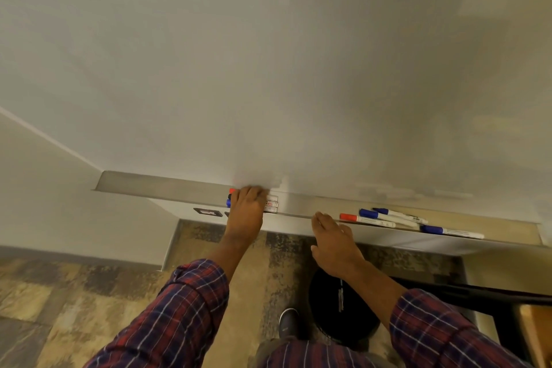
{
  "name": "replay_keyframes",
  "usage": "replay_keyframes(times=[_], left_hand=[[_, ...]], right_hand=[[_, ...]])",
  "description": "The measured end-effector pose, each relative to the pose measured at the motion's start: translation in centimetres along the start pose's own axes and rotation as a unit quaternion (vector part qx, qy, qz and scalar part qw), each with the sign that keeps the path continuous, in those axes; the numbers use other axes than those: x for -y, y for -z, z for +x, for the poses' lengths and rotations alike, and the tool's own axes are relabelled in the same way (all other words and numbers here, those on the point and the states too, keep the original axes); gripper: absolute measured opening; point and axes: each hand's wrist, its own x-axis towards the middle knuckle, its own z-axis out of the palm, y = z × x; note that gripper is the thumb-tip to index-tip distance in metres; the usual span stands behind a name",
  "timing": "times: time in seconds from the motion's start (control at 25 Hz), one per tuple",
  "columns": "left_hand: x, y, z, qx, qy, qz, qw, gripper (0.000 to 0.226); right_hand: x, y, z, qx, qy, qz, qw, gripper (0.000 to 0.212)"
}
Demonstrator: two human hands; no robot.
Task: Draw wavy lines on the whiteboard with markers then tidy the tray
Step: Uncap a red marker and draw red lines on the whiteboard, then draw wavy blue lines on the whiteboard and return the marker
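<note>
The whiteboard [268, 69] fills the upper view and looks blank, with faint smears near its lower edge. Below it runs the metal tray [167, 188]. My left hand [246, 206] lies over a bunch of three markers [271, 203] in the tray; red, black and blue caps show at its left, white barrels at its right, and its fingers curl over them. My right hand [334, 240] hovers flat at the tray's front lip with its fingers straight, holding nothing. To its right lie a red-capped marker [366, 220] and three blue-capped markers [388, 217] loose in the tray.
A black round bin [331, 302] stands on the patterned floor under the tray, beside my shoe [288, 323]. A dark bar and a wooden edge [534, 332] sit at lower right. Wall sockets [207, 212] show below the tray.
</note>
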Motion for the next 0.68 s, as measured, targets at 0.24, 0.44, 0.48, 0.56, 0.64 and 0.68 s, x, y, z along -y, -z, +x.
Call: replay_keyframes(times=[0.24, 0.44, 0.48, 0.56, 0.64, 0.68], left_hand=[[-1.4, -0.1, -0.6, -0.040, 0.008, -0.033, 0.999, 0.043], [-4.6, -0.3, -0.9, -0.053, -0.025, -0.041, 0.997, 0.042], [-5.4, -0.5, -0.9, -0.049, -0.033, -0.039, 0.997, 0.044], [-7.2, -0.9, -0.7, -0.033, -0.046, -0.036, 0.998, 0.048], [-9.2, -1.3, -0.6, -0.013, -0.051, -0.040, 0.998, 0.048], [-10.2, -1.4, -0.6, -0.003, -0.051, -0.044, 0.998, 0.047]], right_hand=[[-0.2, -0.1, -0.1, 0.005, 0.007, -0.007, 1.000, 0.076], [-1.0, -0.3, -0.9, -0.002, 0.004, -0.002, 1.000, 0.079], [-1.2, -0.3, -1.1, -0.004, 0.003, -0.004, 1.000, 0.080], [-1.9, -0.2, -1.9, -0.015, 0.005, -0.003, 1.000, 0.079], [-2.9, 0.1, -2.9, -0.041, 0.008, 0.011, 0.999, 0.075], [-3.6, 0.2, -3.4, -0.059, 0.007, 0.015, 0.998, 0.072]])
